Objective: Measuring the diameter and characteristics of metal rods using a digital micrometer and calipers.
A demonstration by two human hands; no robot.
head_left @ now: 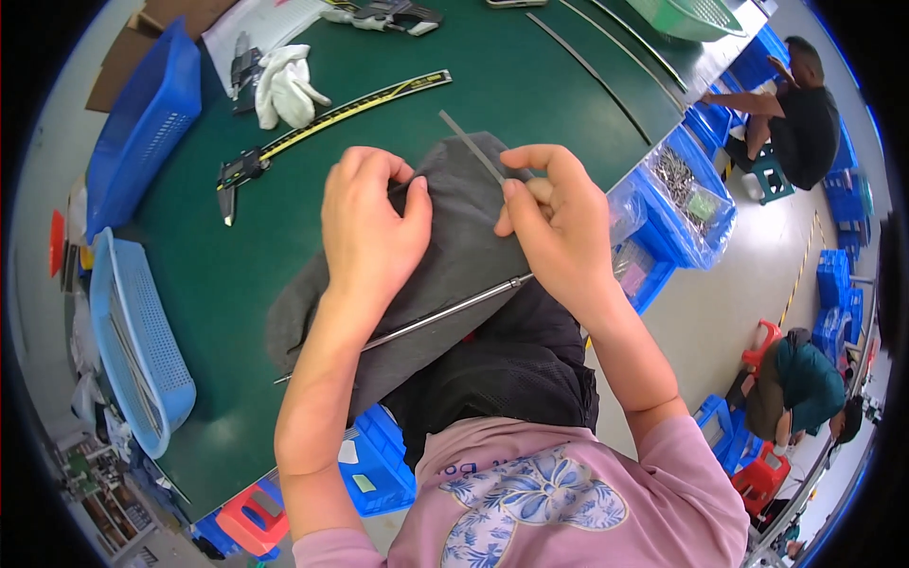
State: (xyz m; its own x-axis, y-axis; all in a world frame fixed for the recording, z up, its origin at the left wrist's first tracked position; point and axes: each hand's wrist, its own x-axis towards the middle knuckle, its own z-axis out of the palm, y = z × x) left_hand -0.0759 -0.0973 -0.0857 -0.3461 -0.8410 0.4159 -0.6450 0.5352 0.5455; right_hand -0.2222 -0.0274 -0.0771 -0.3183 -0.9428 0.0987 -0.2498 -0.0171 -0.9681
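My right hand [559,213] pinches a thin, flat grey metal strip [464,137] between thumb and fingers; the strip points up and to the left. Beneath both hands a dark grey cloth [464,222] is spread over the table's near edge. My left hand [374,222] is closed, thumb and forefinger gripping a fold of this cloth. A slim shiny metal rod [445,312] lies across the cloth, passing under my left forearm, its right end next to my right wrist.
On the green table [227,303] are a caliper [350,114], a white glove [284,87] and long thin strips [597,76]. A blue basket [142,350] with rods stands left. Blue bins [682,194] with metal parts sit right. Two people work beyond, at right.
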